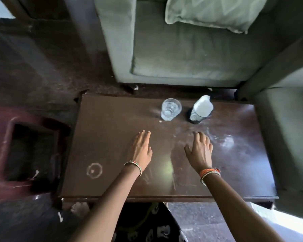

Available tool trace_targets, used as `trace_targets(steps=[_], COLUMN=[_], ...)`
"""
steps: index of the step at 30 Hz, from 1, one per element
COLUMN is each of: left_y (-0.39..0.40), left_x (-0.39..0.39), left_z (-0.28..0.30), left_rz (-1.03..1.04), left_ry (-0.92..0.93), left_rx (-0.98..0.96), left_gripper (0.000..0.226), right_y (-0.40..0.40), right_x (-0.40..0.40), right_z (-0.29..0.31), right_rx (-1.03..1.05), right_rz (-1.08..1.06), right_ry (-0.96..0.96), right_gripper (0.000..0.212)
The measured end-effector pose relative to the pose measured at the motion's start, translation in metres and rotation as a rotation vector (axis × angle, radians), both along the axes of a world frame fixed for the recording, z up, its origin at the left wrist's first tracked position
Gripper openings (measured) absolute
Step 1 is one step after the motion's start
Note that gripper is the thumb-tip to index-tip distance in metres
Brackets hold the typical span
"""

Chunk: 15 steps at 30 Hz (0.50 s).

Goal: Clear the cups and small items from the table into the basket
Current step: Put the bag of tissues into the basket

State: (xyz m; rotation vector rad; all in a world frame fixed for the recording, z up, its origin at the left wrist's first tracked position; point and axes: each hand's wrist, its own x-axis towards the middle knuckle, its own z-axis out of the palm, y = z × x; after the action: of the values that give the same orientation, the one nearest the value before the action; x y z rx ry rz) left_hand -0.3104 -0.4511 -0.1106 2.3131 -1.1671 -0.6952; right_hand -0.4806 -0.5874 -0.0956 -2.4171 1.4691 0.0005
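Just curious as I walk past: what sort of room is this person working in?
Most likely a home living room. A green sofa with a cushion stands behind a low wooden table, and a drinking glass stands on it.

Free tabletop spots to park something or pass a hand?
Bare: the table left half, from the left hand to the edge by the basket; the near strip; the right end past the right hand. Crowded: far edge, clear glass beside paper cup.
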Motion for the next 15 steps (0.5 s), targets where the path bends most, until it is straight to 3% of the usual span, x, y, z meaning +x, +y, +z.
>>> trace_targets(steps=[4,10,15], left_y=[-0.051,-0.117,-0.169], left_x=[-0.004,0.02,0.034], left_z=[0.004,-0.003,-0.019], left_rz=[0.176,0.198,0.187], left_ry=[0.174,0.197,0.142], left_rx=[-0.014,-0.072,-0.089], left_gripper=[0.072,0.107,0.118], right_y=[-0.063,-0.128,-0.147], right_x=[-0.013,-0.001,0.019], right_z=[-0.003,-0.037,-0.066], right_rx=[0.098,0.242,0.247], right_rz=[-0.333,-0.337,-0.26], right_ry=[-0.24,-0.498,-0.629], right_gripper=[0.087,0.116,0.1])
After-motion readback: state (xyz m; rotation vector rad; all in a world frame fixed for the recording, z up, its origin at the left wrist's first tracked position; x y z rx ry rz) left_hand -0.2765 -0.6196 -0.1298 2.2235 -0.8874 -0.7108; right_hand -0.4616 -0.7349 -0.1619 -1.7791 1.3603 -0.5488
